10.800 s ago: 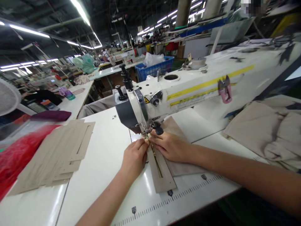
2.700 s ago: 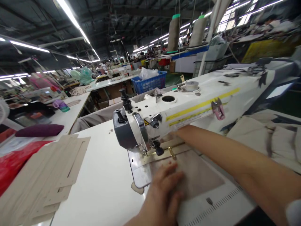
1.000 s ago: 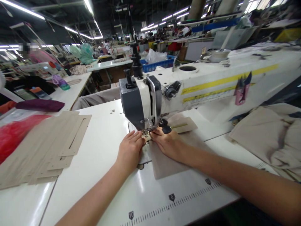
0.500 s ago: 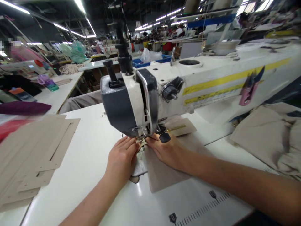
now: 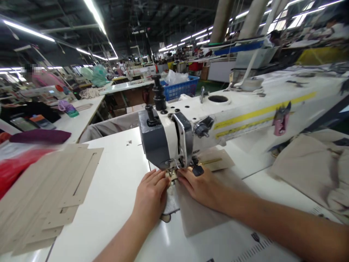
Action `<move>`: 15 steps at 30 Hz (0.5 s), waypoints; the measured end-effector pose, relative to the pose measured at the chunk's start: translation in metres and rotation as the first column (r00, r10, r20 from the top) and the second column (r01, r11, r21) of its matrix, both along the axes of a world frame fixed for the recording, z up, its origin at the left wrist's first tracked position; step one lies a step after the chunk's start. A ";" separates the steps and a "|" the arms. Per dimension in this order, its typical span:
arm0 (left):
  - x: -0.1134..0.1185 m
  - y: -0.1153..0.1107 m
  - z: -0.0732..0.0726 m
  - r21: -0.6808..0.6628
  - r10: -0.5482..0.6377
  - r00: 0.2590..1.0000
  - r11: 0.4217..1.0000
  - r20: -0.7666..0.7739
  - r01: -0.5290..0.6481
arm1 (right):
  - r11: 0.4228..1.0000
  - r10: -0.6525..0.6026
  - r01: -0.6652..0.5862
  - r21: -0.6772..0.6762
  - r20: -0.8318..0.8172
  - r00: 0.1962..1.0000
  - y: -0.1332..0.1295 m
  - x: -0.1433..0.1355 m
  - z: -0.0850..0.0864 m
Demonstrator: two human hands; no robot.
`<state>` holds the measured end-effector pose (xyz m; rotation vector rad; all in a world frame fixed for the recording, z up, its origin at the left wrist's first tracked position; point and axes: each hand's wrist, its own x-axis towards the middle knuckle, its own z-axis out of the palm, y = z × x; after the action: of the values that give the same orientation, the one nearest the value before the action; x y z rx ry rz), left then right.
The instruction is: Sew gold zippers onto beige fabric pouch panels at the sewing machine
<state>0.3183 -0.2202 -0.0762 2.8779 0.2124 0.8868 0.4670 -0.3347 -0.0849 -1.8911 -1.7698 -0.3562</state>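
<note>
A sewing machine with a dark grey-and-white head stands in front of me. Its presser foot comes down between my fingertips. To the left of the foot, my left hand lies palm down, fingers stretched forward and its thumb mostly hidden. On the right, my right hand rests flat on a beige fabric piece, fingertips close to the foot. The fabric runs under that hand and forearm. Behind it lies another beige piece with a yellowish zipper-like strip. The exact stitching point is too small to make out.
Stacked beige card-like pieces with slots lie at the left. Bunched beige fabric sits at the right. Pink-handled snippers hang on the machine arm. Beyond are a blue crate and a purple bottle.
My view has tilted up and turned left, so the machine and hands appear lower and further right. Both hands keep their places beside the presser foot, with little visible fabric movement.
</note>
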 end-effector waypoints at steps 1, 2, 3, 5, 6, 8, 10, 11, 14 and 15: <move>0.000 0.000 0.000 -0.004 0.040 0.999 0.999 -0.005 -0.040 | 1.000 -0.029 0.029 -0.007 0.014 0.999 0.000 -0.001 0.001; -0.001 -0.001 0.000 0.002 0.095 0.995 0.995 -0.020 -0.095 | 0.998 -0.055 0.056 -0.022 0.029 0.998 0.000 -0.002 0.001; -0.003 -0.003 0.000 0.019 0.156 0.987 0.988 -0.049 -0.155 | 0.996 -0.074 0.076 -0.042 0.040 0.996 -0.003 -0.003 0.001; -0.008 -0.009 -0.001 0.080 0.244 0.960 0.969 -0.137 -0.235 | 0.992 -0.085 0.090 -0.090 0.058 0.995 -0.012 -0.007 0.000; -0.012 -0.013 -0.002 0.110 0.259 0.948 0.964 -0.183 -0.242 | 0.990 -0.089 0.096 -0.106 0.066 0.994 -0.020 -0.010 -0.002; -0.022 -0.026 -0.002 0.135 0.231 0.939 0.970 -0.253 -0.202 | 0.987 -0.099 0.107 -0.120 0.075 0.992 -0.039 -0.018 -0.006; -0.033 -0.041 -0.002 0.089 0.181 0.946 0.983 -0.270 -0.163 | 0.984 -0.116 0.127 -0.128 0.089 0.989 -0.061 -0.029 -0.010; -0.038 -0.050 -0.001 0.034 0.151 0.956 0.989 -0.252 -0.147 | 0.982 -0.122 0.135 -0.131 0.101 0.987 -0.071 -0.036 -0.012; -0.047 -0.080 0.004 -0.317 0.060 0.989 0.943 -0.135 -0.100 | 0.983 -0.115 0.133 -0.123 0.142 0.983 -0.095 -0.056 -0.015; -0.047 -0.091 0.006 -0.475 0.054 0.993 0.874 -0.109 -0.100 | 0.987 -0.099 0.117 -0.106 0.160 0.982 -0.101 -0.063 -0.016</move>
<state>0.2708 -0.3109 -0.0700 2.4554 0.4856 0.6026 0.4037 -0.4360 -0.1006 -2.0968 -1.8258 -0.4599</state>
